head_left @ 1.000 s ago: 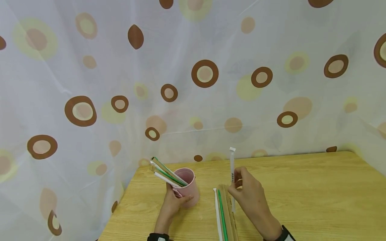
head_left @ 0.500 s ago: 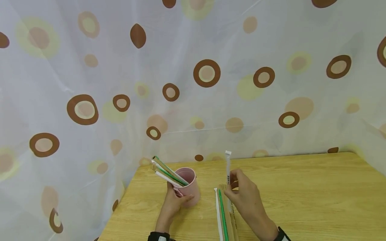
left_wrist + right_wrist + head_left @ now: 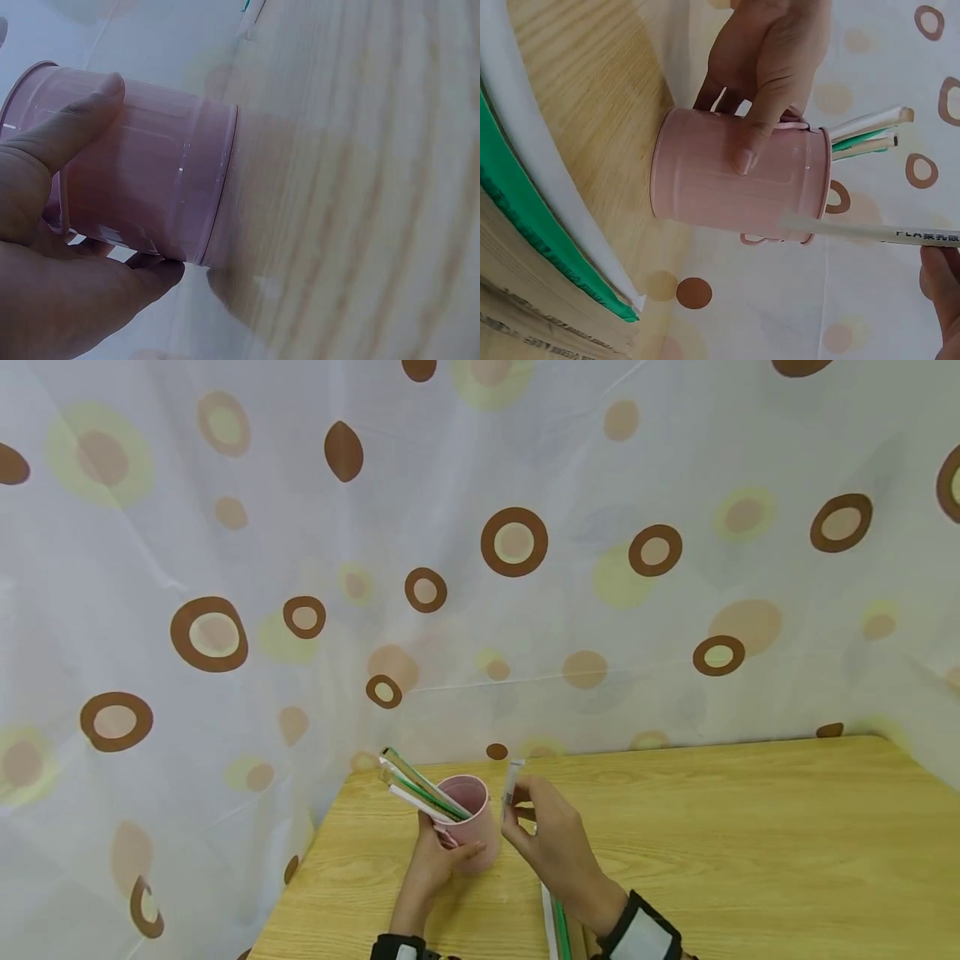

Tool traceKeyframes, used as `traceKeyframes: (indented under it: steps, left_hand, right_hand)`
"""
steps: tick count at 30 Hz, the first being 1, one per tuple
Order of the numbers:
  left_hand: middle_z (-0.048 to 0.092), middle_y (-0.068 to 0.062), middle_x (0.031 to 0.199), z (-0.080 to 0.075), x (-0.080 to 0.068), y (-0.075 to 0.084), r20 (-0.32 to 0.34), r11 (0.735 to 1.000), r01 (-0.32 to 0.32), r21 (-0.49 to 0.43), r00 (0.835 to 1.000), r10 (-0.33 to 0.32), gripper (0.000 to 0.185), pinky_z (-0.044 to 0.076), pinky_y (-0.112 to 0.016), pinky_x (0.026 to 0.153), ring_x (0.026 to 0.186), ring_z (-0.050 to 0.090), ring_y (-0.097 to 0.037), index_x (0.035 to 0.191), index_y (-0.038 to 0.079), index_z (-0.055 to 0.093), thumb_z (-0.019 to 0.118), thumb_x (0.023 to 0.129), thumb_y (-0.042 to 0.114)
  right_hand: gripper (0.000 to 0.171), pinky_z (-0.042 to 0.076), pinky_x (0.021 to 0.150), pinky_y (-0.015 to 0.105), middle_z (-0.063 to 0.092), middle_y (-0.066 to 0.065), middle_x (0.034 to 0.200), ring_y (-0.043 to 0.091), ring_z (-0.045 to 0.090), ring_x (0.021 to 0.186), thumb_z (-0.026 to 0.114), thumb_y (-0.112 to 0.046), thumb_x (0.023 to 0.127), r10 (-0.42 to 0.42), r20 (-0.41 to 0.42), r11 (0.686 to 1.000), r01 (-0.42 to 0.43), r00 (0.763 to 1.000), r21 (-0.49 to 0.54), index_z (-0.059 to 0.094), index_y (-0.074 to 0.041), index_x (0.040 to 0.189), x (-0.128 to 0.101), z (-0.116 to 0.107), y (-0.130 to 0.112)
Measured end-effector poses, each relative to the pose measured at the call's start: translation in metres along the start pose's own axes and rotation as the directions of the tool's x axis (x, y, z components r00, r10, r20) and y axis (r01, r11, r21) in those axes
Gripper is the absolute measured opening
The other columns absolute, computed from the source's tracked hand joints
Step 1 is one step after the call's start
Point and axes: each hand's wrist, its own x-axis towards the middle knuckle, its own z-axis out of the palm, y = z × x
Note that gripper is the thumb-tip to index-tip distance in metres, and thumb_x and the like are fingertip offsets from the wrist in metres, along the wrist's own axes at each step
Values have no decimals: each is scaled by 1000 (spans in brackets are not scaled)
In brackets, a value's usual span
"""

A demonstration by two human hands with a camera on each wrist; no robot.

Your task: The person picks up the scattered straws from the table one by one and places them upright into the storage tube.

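My left hand (image 3: 433, 858) grips a small pink bucket (image 3: 482, 845), its thumb across the outer wall near the looped side handle. The bucket stands upright on the table. Several wrapped straws (image 3: 423, 793), white, green and brown, lean out over its left rim. My right hand (image 3: 555, 839) pinches one straw in a pale printed wrapper (image 3: 512, 783) just right of the bucket. In the right wrist view, the free end of this wrapped straw (image 3: 855, 229) overlaps the bucket's wall by the rim. The left wrist view shows thumb and fingers around the bucket (image 3: 150, 157).
Side by side on the wooden table (image 3: 735, 843) lie more wrapped straws (image 3: 564, 935), white, green and brown, partly hidden under my right forearm. Behind the table hangs a pale curtain (image 3: 450, 460) with brown and yellow circles. Black bands circle both wrists.
My right hand has carried the wrapped straw leftward from above the row to beside the bucket, tilting it. My left hand and the bucket have stayed in place.
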Motion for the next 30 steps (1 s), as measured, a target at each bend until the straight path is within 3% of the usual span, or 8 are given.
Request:
traceKeyframes:
  steps: [3, 10, 14, 18, 21, 26, 30]
  left_hand:
    - [36, -27, 152, -2, 1, -2, -1, 1000, 8, 3, 1000, -8, 108, 36, -44, 112, 138, 40, -39, 156, 6, 8, 83, 78, -5]
    - [41, -24, 150, -4, 2, -10, 39, 999, 19, -34, 999, -18, 109, 43, -28, 98, 130, 47, -32, 156, 8, 5, 84, 80, 1]
    - [43, -25, 148, -5, 5, -10, 51, 999, -11, -31, 999, 13, 110, 45, -29, 98, 127, 50, -31, 156, 7, 6, 84, 80, 1]
    - [46, -22, 143, -6, 7, -6, 38, 1000, -2, 13, 999, 2, 106, 46, -31, 92, 120, 52, -28, 156, 11, 9, 84, 82, 5]
    - [44, -21, 147, -7, 6, -5, 51, 1000, 4, 25, 999, -6, 105, 45, -33, 95, 123, 51, -28, 157, 13, 8, 83, 83, 6]
    - [42, -21, 150, -6, 4, -5, 63, 1000, 6, 1, 998, -7, 110, 48, -29, 92, 118, 54, -23, 159, 12, 4, 83, 83, 4]
    - [46, -19, 145, -5, 2, -6, 52, 1000, 22, 1, 998, -22, 109, 49, -27, 88, 110, 56, -19, 160, 15, 4, 82, 84, 6]
  right_hand:
    - [35, 59, 74, 22, 62, 6, 95, 17, 68, 87, 71, 15, 79, -49, 15, 999, 49, 999, 22, 57, -1, 107, 13, 15, 9]
    - [38, 56, 72, 18, 60, 4, 96, 13, 65, 86, 73, 12, 80, -116, 170, 993, 119, 979, -11, 57, -3, 111, 27, 41, 21]
    - [40, 54, 69, 18, 60, 3, 95, 10, 63, 82, 76, 9, 79, -177, 144, 981, 186, 974, -47, 57, -5, 111, 35, 45, 18]
    - [36, 55, 70, 19, 62, 4, 98, 11, 65, 84, 75, 5, 82, -217, 132, 973, 226, 967, -54, 58, -4, 113, 43, 48, 12]
    - [33, 56, 70, 18, 63, 5, 99, 12, 66, 84, 74, 3, 84, -231, 131, 968, 241, 964, -63, 58, -3, 113, 45, 49, 9]
    - [34, 55, 71, 16, 61, 5, 97, 13, 66, 84, 73, 6, 82, -267, 99, 961, 273, 959, -48, 57, -2, 111, 43, 53, 5]
    - [30, 56, 73, 17, 62, 7, 98, 14, 66, 88, 71, 7, 87, -232, 158, 972, 234, 960, 8, 57, -1, 112, 41, 62, 5]
